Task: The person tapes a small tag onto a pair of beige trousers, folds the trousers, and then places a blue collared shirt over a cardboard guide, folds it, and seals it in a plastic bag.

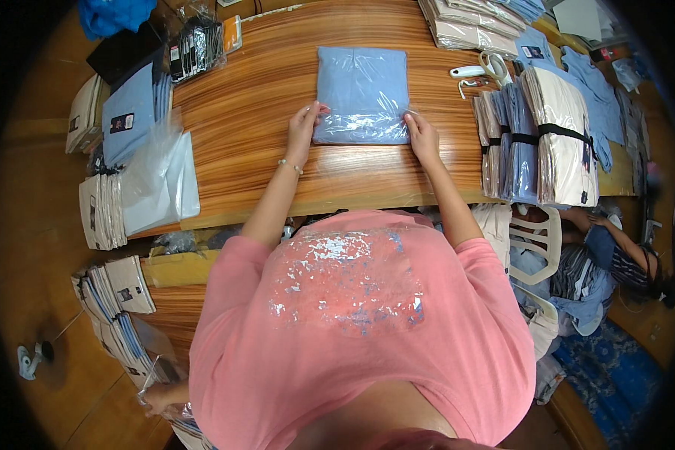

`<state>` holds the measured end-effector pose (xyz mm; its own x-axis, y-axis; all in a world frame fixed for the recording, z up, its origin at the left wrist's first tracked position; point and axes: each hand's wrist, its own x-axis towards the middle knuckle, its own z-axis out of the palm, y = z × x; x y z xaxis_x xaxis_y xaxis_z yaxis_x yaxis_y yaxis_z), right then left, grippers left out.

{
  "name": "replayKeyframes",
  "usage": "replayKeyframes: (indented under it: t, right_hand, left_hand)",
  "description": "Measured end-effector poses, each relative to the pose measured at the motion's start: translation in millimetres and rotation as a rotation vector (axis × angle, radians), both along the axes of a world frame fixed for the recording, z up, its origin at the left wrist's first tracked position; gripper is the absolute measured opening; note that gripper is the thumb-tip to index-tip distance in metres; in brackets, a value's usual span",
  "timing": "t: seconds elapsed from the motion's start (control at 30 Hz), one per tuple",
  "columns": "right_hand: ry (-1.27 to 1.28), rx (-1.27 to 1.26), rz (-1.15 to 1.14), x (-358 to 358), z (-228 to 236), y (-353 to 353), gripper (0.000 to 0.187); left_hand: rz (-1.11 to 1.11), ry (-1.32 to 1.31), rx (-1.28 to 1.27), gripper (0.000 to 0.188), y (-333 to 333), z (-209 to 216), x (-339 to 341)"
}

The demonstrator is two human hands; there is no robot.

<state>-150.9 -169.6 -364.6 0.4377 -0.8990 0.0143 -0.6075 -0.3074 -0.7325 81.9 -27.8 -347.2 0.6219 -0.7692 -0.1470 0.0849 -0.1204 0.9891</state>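
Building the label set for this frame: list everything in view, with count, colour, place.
bagged garment: 1, light blue in clear plastic, table centre
table: 1, brown wood grain
empty clear bags: a pile, table's left edge
strapped bundles: several, beige and blue, black bands, table right
folded stack: 1, beige, far right
tape dispenser: 1, white, right of the garment
small packets: a bunch, dark, far left
plastic chair: 1, white, lower right
co-worker: 1, seated low right
left hand: on the bag's near left corner
right hand: on the bag's near right corner
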Motion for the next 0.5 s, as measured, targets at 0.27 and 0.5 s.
replayKeyframes:
  t: [0.27,0.5]
  right_hand:
    - [-0.087,0.066,0.015,0.9,-0.1,-2.2,0.033]
    - [-0.109,0.226,-0.032,5.6,6.8,-6.1,0.035]
  left_hand:
    - [0.174,-0.479,-0.035,0.028,-37.3,-18.4,0.8]
    - [0.178,-0.69,0.177,0.027,-43.1,-20.4,0.2]
